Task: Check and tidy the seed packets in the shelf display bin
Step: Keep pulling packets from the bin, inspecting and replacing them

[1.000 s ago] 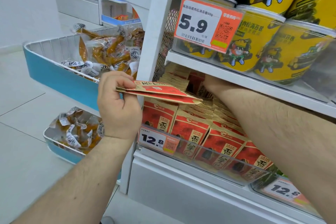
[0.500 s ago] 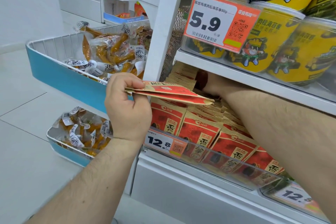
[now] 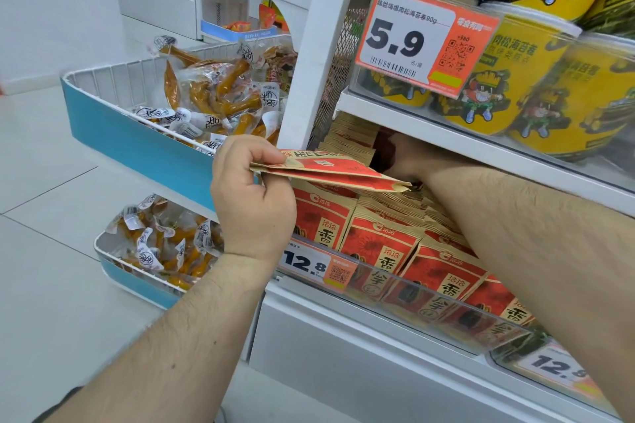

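Rows of red and tan seed packets [image 3: 378, 244] stand upright in the shelf display bin, behind its clear front lip [image 3: 429, 295]. My left hand [image 3: 252, 203] grips two flat packets [image 3: 330, 170] by their left end and holds them level above the bin's left end. My right hand [image 3: 409, 158] reaches deep under the upper shelf to the back rows of packets; its fingers are hidden in shadow, so its hold cannot be made out.
An upper shelf [image 3: 481, 148] of yellow snack tubs [image 3: 508, 79] hangs low over the bin. A white upright post [image 3: 305, 79] stands left of it. Two blue baskets [image 3: 137, 144] of wrapped snacks jut out on the left, above the floor [image 3: 41, 251].
My left hand has kept the two packets in the same hold. My right hand stays deep at the back of the bin. The view has shifted slightly.
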Motion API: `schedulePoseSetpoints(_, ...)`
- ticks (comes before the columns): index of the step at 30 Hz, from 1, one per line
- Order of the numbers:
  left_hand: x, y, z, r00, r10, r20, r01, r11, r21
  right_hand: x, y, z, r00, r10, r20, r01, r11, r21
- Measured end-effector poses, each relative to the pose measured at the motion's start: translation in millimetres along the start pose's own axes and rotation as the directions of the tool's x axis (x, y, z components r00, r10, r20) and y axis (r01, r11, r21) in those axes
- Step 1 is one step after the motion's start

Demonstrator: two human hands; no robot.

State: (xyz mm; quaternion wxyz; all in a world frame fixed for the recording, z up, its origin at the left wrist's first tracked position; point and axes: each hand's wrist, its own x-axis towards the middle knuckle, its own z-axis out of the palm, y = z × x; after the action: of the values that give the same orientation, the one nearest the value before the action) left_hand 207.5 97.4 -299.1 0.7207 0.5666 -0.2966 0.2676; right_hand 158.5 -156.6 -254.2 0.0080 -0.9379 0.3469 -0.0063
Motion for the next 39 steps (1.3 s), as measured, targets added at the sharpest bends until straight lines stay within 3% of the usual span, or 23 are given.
schedulePoseSetpoints(4,-0.9,1.4,-1.8,1.0,-0.005,0.008,0.005,1.0,0.016,-8.8,1.9,-4.7,1.0,0.005,0.022,-0.004,0.999,-0.038)
schedulePoseSetpoints(7,-1.5,3.0,-3.1,1.0,-0.016,0.019,0.016,1.0,0.012,-28.0,-6.2,-18.2,0.999,0.001,0.034,-0.003,0.997,0.082)
schedulePoseSetpoints(12,-1.5,4.8,-6.2,1.0,-0.007,0.009,0.007,1.0,0.011,-97.7,-24.0,-43.5,0.974,-0.086,0.208,0.017,0.949,0.314)
schedulePoseSetpoints(16,-2.5,10.7,-7.1,1.0,0.008,0.003,-0.008,1.0,-0.01,-152.3,-33.2,-53.7,0.965,-0.26,-0.042,0.238,0.793,0.561)
schedulePoseSetpoints(17,-2.2,13.6,-6.9,1.0,0.022,0.001,-0.022,1.0,-0.015,-162.2,-36.0,-56.5,0.944,-0.306,-0.12,0.322,0.786,0.527)
schedulePoseSetpoints(18,-1.3,17.7,-6.4,0.999,0.04,-0.002,-0.04,0.999,-0.026,-168.8,-38.6,-57.8,0.909,-0.365,-0.201,0.416,0.825,0.383)
schedulePoseSetpoints(20,0.9,28.5,-5.6,0.997,0.078,-0.012,-0.079,0.994,-0.07,-176.0,-44.1,-54.4,0.784,-0.502,-0.365,0.531,0.847,-0.025)
schedulePoseSetpoints(21,2.0,33.8,-5.8,0.995,0.097,-0.015,-0.098,0.991,-0.095,-177.8,-46.8,-51.7,0.712,-0.549,-0.437,0.549,0.824,-0.141)
schedulePoseSetpoints(23,4.0,42.6,-7.8,0.994,0.111,-0.015,-0.112,0.984,-0.136,-184.8,-51.6,-50.7,0.602,-0.576,-0.553,0.569,0.795,-0.209)
schedulePoseSetpoints(25,7.1,51.8,-11.5,0.998,0.059,-0.002,-0.059,0.978,-0.2,-195.0,-53.5,-53.3,0.556,-0.54,-0.632,0.583,0.795,-0.166)
schedulePoseSetpoints(26,8.7,55.5,-13.2,1.0,0.016,0.008,-0.013,0.969,-0.247,-200.8,-54.5,-54.4,0.567,-0.499,-0.656,0.587,0.803,-0.104)
schedulePoseSetpoints(28,10.7,61.8,-15.4,0.993,-0.106,0.054,0.119,0.924,-0.362,-213.8,-56.7,-53.7,0.703,-0.343,-0.623,0.569,0.797,0.202)
schedulePoseSetpoints(30,9.6,66.8,-15.1,0.944,-0.285,0.166,0.33,0.826,-0.457,-221.7,-58.8,-48.3,0.879,-0.181,-0.44,0.442,0.653,0.615)
schedulePoseSetpoints(31,7.5,69.4,-13.8,0.895,-0.372,0.248,0.447,0.756,-0.478,-223.5,-58.4,-44.6,0.935,-0.137,-0.328,0.346,0.564,0.75)
schedulePoseSetpoints(33,1.5,74.5,-9.8,0.781,-0.492,0.385,0.624,0.638,-0.451,-226.0,-55.3,-37.1,0.982,-0.112,-0.15,0.183,0.419,0.889)
schedulePoseSetpoints(35,-4.6,78.4,-5.2,0.697,-0.545,0.466,0.715,0.577,-0.396,-228.3,-50.1,-29.7,0.99,-0.134,-0.052,0.096,0.344,0.934)
schedulePoseSetpoints(39,-16.8,78.3,0.6,0.554,-0.569,0.607,0.803,0.558,-0.21,-227.9,-35.2,-20.3,0.998,-0.066,-0.02,0.039,0.301,0.953)
